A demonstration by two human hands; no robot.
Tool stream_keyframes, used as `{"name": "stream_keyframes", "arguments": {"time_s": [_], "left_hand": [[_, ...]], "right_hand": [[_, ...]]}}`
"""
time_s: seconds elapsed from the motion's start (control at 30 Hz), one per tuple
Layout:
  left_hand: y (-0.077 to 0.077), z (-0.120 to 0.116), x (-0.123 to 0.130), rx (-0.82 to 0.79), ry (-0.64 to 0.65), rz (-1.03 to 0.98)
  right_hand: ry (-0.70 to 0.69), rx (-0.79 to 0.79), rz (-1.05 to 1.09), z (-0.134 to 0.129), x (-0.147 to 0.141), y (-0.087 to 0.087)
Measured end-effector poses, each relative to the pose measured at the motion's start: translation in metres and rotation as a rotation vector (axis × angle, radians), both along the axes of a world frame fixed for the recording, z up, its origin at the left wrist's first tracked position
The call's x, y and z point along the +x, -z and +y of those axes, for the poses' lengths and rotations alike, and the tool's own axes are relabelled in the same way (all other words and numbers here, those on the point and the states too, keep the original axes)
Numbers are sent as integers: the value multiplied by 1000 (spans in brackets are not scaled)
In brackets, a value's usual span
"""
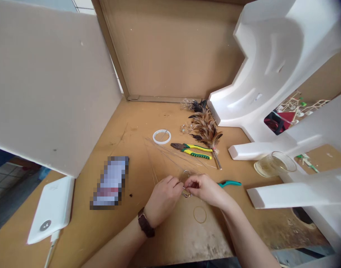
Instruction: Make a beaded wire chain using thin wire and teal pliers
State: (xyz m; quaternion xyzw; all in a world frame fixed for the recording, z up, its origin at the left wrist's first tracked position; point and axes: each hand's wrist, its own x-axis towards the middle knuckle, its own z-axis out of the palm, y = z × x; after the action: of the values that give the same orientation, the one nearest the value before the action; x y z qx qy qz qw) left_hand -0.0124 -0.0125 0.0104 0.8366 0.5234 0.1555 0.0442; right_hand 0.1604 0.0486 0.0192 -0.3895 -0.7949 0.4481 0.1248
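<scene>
Near the middle of the table, my left hand [165, 195] and my right hand [206, 189] meet fingertip to fingertip. Between them is a small beaded wire loop [187, 194], with a thin wire arc showing above the fingers and beads below. Both hands are closed in a pinch on it; the exact spot they grip is partly hidden. Just past the hands lie pliers [191, 150] with yellow and green handles and several loose thin wires [170, 153]. A teal-handled tool [230, 183] sits beside my right hand, its head hidden behind that hand.
A white ring [161, 137], a small wire piece with beads [186, 128] and a brown feather bundle [206, 128] lie farther back. A phone [110, 182] and white power bank [51, 208] are left. At right stand a glass [274, 164] and white moulded plastic [270, 74].
</scene>
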Motion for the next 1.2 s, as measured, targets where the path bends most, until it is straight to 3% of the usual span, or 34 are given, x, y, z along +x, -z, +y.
{"name": "stream_keyframes", "arguments": {"time_s": [0.17,0.57,0.73,0.83,0.9,1.07,1.2], "left_hand": [[1,1,2,-37,12,64],[-4,-4,7,-138,44,129],[-2,-3,7,-146,49,99],[-1,-2,5,-214,49,31],[-3,-1,4,-272,23,-102],[-9,0,2,-514,-103,-736],[-8,2,3,-765,-172,-1179]], "right_hand": [[-37,193,-115,-2,3,-3],[-79,366,-252,-12,1,-10],[-88,338,-223,-12,1,-12],[-57,238,-130,-10,2,-13],[-23,68,-38,-8,3,-12],[76,-475,271,-3,4,-10],[108,-630,404,-1,2,-13]]}}
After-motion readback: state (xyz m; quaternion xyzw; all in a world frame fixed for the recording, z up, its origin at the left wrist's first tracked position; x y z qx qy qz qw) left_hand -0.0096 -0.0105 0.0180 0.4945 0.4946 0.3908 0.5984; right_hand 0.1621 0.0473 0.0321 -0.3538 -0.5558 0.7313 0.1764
